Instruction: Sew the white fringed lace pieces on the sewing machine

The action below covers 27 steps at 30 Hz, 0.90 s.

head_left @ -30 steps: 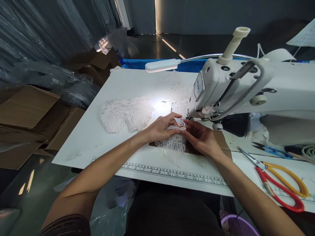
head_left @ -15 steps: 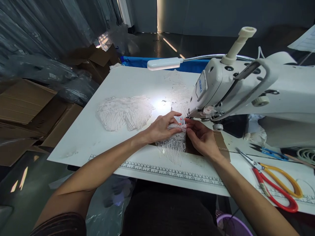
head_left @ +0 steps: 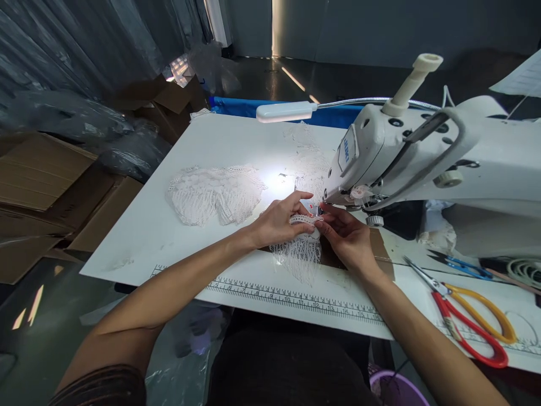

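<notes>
White fringed lace (head_left: 299, 258) lies in front of the sewing machine (head_left: 363, 152), its fringe hanging toward the table's front edge. My left hand (head_left: 279, 220) pinches the lace's upper band between thumb and fingers, index finger raised. At the band's right end, my right hand (head_left: 344, 234) grips the same lace with thumb and fingertips, just below the needle area. The two hands almost touch. Fingers partly hide the presser foot and the lace edge. More white lace (head_left: 310, 163) stretches behind the needle, and a fringed lace bundle (head_left: 217, 194) lies to the left.
Red-and-yellow-handled scissors (head_left: 460, 310) and blue thread snips (head_left: 460, 264) lie on the right of the white table (head_left: 139, 231). A lamp (head_left: 285, 111) shines over the work. Cardboard boxes (head_left: 42, 175) stand at left; a purple basket (head_left: 399, 389) is below the table.
The lace band between my hands has been folded over and lifted slightly, and my right fingertips have shifted a little left along it. The view has moved slightly.
</notes>
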Available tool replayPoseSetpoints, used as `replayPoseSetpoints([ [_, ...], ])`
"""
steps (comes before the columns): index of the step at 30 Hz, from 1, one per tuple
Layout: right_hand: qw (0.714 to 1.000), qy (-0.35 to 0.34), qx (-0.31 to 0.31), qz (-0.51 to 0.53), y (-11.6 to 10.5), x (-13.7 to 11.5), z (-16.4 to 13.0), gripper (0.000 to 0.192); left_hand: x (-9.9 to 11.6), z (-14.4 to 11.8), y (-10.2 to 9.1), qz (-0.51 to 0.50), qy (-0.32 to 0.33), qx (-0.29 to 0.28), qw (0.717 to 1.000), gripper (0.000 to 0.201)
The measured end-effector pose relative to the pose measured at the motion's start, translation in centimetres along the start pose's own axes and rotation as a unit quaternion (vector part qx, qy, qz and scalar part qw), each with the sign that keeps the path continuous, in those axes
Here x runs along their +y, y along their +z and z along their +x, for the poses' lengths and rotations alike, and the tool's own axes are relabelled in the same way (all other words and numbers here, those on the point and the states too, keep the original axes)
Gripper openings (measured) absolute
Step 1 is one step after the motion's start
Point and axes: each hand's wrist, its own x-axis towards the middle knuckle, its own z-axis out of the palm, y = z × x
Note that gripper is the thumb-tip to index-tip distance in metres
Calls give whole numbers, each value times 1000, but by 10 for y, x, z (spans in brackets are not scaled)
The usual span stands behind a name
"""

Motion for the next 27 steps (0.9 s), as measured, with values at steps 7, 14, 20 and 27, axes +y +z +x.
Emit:
replayPoseSetpoints([
  [7, 999, 3, 25, 19, 2, 2, 0, 36, 4, -1, 0, -37, 0, 16, 999, 60],
  [14, 1000, -13, 22, 10, 3, 3, -1, 34, 5, -1, 1, -45, -14, 17, 999, 57],
  [20, 1000, -17, 16, 7, 3, 7, -2, 35, 4, -1, 2, -107, -34, 6, 994, 60],
  [27, 976, 79, -202, 33, -11, -6, -1, 48, 8, 5, -10, -147, -69, -51, 985, 57],
])
